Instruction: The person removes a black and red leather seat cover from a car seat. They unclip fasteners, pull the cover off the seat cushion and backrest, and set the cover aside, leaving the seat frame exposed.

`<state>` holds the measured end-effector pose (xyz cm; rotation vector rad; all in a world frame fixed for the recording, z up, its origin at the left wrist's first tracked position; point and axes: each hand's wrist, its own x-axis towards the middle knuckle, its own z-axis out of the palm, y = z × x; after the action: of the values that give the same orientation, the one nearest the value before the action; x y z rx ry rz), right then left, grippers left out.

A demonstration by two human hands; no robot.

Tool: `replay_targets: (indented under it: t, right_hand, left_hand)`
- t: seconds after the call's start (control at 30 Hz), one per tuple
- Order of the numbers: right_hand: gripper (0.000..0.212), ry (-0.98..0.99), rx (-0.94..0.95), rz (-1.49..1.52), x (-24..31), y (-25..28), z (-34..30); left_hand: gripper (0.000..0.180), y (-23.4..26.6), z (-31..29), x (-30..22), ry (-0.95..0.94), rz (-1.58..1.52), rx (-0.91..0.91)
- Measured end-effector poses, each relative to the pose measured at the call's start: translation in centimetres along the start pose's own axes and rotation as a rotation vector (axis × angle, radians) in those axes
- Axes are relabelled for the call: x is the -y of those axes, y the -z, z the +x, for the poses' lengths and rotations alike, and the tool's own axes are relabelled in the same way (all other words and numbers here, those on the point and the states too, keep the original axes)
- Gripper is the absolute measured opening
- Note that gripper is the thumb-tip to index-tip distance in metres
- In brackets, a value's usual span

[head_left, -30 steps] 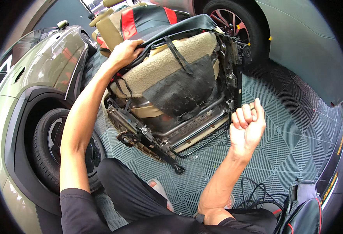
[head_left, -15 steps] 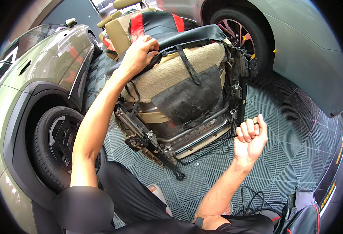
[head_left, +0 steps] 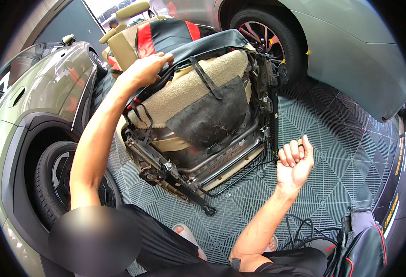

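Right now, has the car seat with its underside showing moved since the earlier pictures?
No, not visibly: the car seat keeps the same place against the tiled floor, shifting neither left nor right.

The left arm is stretched far forward, and its elbow is only a little bent. The left hand is at the end of this reach, with the back of the hand upward and the fingers bent toward the right; how firmly they close, I cannot tell. The right arm is more folded and rises from the lower edge. Its wrist is almost straight, with the inner side visible. The right hand has its fingers curled to the palm, and the thumb points upward. Both hands are well apart.
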<state>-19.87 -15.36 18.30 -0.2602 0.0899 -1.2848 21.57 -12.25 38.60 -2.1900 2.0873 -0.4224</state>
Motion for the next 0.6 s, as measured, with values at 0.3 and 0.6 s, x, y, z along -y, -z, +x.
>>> replay_targets:
  t: [0.3, 0.6]
  right_hand:
    - [0.043, -0.032, -0.013, -0.023, -1.0, 0.5, 0.4]
    - [0.043, -0.124, -0.044, -0.037, -2.5, 1.8, 1.1]
  left_hand:
    - [0.012, 0.3, -0.9, 2.8, -0.067, -0.217, -0.294]
    - [0.015, -2.8, 1.1, 2.9, 0.011, -0.337, -0.538]
